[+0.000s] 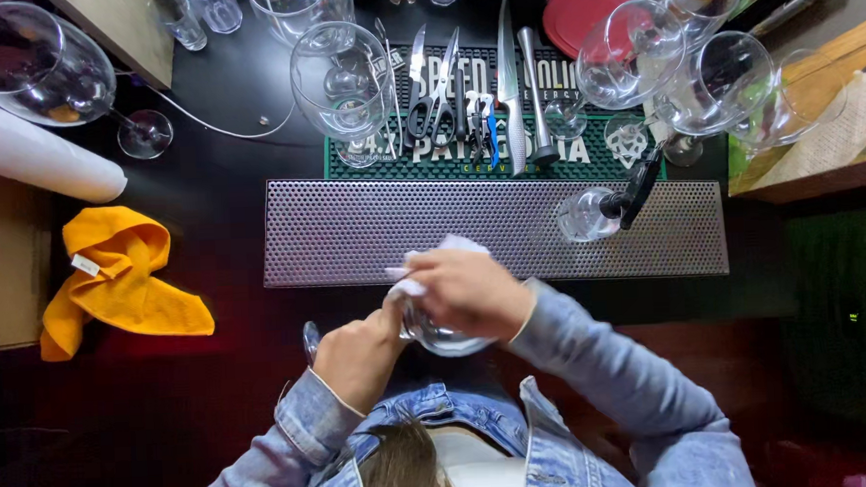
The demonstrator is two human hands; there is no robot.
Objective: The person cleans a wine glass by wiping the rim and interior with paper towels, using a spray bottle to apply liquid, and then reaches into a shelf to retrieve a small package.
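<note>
1. The left hand [358, 356] is closed round the stem of a clear wine glass [437, 336]. The glass foot [310, 338] pokes out at 9 o'clock of that hand.
2. The right hand [469, 293] is curled over the glass bowl and presses a white cloth [434, 258] on it. The fingers are bent, not spread.
3. The glass is held in the air, low in the middle of the view, just above the person's chest & blue denim jacket [605, 382].
4. At 12 o'clock of the hands lies a grey metal mat w/ small holes [403, 230] on the dark tabletop [227, 213].
5. Past it, still at 12, sits a green rubber mat [468, 159] w/ scissors [436, 97], a knife [509, 84] & other bar tools.
6. A small spray bottle [597, 212] lies on its side on the grey mat, at 2 o'clock of the hands.
7. Big wine glasses stand at 1 o'clock [679, 77], and one more at 11 o'clock [343, 82].
8. A yellow cloth [118, 282] lies crumpled at 9 o'clock, well apart from the hands.
9. A white roll [35, 149] and a tipped wine glass [36, 66] are at 10 o'clock.
10. A red lid [578, 8] sits at the top, near 1 o'clock.
</note>
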